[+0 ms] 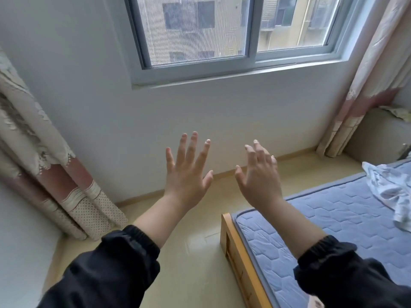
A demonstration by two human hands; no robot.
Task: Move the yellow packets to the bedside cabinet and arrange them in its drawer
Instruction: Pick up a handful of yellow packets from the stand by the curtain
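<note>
My left hand (188, 174) and my right hand (259, 176) are both raised in front of me with fingers spread, holding nothing, backs toward the camera. Black sleeves cover both forearms. At the far right, a pale bedside cabinet (378, 134) stands in the corner beyond the bed. Something yellowish, possibly the yellow packets (400, 112), lies on its top, too small to tell clearly. The cabinet's drawer is not visible.
A bed with a blue quilted mattress (322, 218) and wooden frame (235, 247) fills the lower right, with crumpled white fabric (391, 192) on it. Curtains hang at the left (44, 156) and right (367, 85). A window (222, 34) is ahead above beige floor (195, 252).
</note>
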